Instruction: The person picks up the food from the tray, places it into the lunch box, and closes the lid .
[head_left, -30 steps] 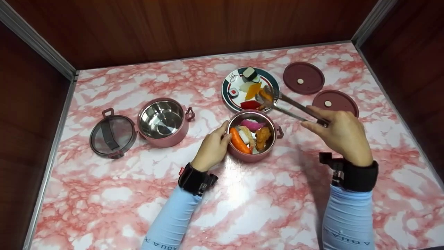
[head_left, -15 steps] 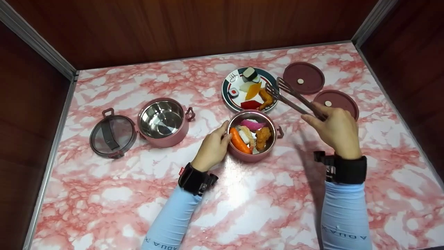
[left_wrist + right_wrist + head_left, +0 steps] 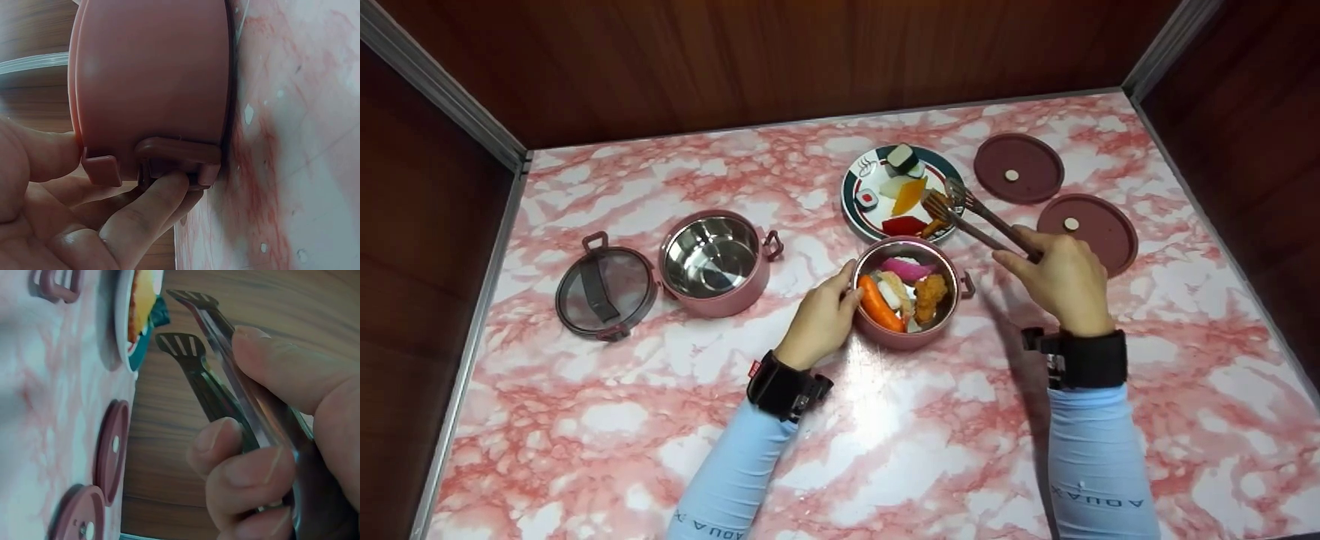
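My left hand (image 3: 820, 319) grips a pink metal-lined pot (image 3: 901, 341), thumb at the rim and fingers at its side handle (image 3: 180, 151). Inside the pot lie an orange sausage (image 3: 879, 305), a fried chicken piece (image 3: 931, 298), a purple piece (image 3: 909, 268) and some pale food. My right hand (image 3: 1063, 281) holds slotted metal tongs (image 3: 986, 214) between thumb and fingers, their tips parted. The tips overlap a fried piece (image 3: 934, 226) on the right of a plate (image 3: 851, 214). The plate also bears sushi (image 3: 902, 158), a yellow piece (image 3: 910, 196) and a red piece (image 3: 904, 226).
A second pink pot (image 3: 720, 300), bare inside, stands to the left. Beside it lies a clear-topped lid (image 3: 604, 291) with a strap. Two maroon lids (image 3: 1020, 154) lie right of the plate. Wood panels (image 3: 840, 67) wall the marbled table (image 3: 922, 450).
The tongs lift off the fried piece to the right, then come back left over it, tips parted. My left hand and the pot stay in place.
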`<state>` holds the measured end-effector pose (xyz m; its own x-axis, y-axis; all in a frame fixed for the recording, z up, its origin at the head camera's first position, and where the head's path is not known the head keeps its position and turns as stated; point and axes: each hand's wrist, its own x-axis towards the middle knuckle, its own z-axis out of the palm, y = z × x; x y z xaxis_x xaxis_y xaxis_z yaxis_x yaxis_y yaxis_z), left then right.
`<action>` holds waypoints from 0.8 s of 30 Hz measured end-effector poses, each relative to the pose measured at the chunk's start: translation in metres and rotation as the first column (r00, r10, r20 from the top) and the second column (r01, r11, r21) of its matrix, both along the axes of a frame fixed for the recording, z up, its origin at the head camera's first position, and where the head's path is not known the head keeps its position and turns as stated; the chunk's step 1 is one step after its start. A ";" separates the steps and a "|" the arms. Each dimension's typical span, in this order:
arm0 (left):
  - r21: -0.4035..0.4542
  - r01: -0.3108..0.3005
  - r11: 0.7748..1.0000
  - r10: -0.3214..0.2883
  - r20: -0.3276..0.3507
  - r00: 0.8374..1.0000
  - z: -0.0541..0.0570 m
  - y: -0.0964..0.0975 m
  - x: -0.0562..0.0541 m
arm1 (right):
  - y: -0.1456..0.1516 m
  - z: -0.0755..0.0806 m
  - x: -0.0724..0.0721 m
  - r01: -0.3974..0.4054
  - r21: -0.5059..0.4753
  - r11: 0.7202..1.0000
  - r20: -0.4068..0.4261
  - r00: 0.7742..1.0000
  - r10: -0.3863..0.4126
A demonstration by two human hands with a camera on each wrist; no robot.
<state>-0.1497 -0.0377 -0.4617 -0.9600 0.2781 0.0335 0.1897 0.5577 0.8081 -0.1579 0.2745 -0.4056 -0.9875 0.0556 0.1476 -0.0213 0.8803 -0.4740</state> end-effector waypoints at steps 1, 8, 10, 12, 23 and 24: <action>-0.001 -0.001 1.000 0.001 0.003 1.000 0.000 0.000 0.000 | -0.002 -0.002 -0.001 0.001 -0.001 1.000 0.001 1.000 -0.001; 0.006 0.003 1.000 -0.003 0.017 1.000 -0.001 0.000 0.000 | -0.015 -0.018 -0.014 -0.012 0.007 1.000 -0.033 0.999 0.012; 0.010 0.005 1.000 -0.005 0.017 1.000 -0.001 0.000 0.000 | -0.018 -0.022 -0.017 -0.019 0.007 1.000 -0.045 0.999 0.019; 0.015 0.003 1.000 -0.004 0.015 1.000 -0.001 0.000 0.001 | -0.019 -0.024 -0.020 -0.026 0.005 1.000 -0.052 0.998 0.026; 0.022 0.005 1.000 -0.005 0.025 1.000 0.000 0.000 0.001 | -0.032 -0.031 -0.031 -0.025 -0.020 0.999 -0.019 1.000 0.025; 0.022 0.003 1.000 -0.004 0.024 1.000 -0.001 0.000 0.001 | -0.033 -0.032 -0.031 -0.029 -0.017 0.999 -0.024 0.999 0.029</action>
